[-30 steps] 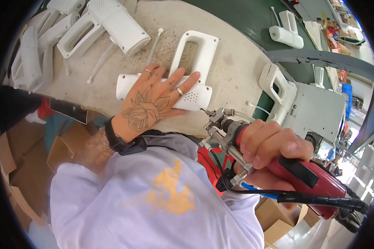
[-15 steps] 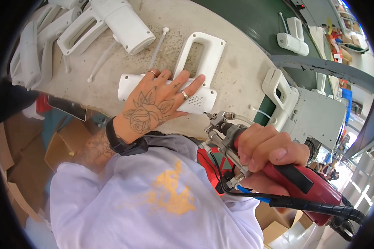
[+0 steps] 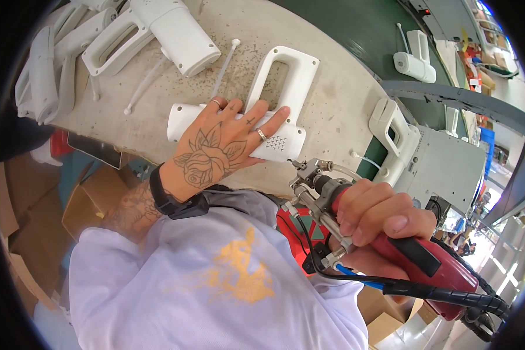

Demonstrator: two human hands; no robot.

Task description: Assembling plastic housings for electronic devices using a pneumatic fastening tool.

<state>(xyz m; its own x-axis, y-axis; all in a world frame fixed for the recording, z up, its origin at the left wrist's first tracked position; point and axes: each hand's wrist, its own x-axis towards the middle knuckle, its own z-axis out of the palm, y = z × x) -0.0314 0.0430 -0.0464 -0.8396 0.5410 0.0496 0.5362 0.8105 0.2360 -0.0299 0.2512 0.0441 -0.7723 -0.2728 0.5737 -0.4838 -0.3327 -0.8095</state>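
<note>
The white handled housing (image 3: 291, 133) I'm working on lies on the worktop (image 3: 341, 93), its loop handle pointing away from me and its body crosswise below. My hands differ: the left hand (image 3: 213, 151) is spread flat across the body, fingers apart, while the right hand (image 3: 382, 221) is wrapped around a red power tool (image 3: 414, 268). The tool's metal tip sits at the body's near right corner; I can't tell whether it touches. Beyond the handle's left side I see a thin white rod (image 3: 224, 67), then more white housings (image 3: 178, 38) crowded at upper left. On my right, another housing (image 3: 394, 143) stands beside a grey metal box (image 3: 446, 166), whose inside I can't see. Farther off, one housing (image 3: 415, 63) rests on a green surface (image 3: 356, 32). Below the worktop's left edge is an open cardboard box (image 3: 93, 201), flaps raised, and at lower right there's a second carton (image 3: 385, 326); I can't make out the contents of either.
</note>
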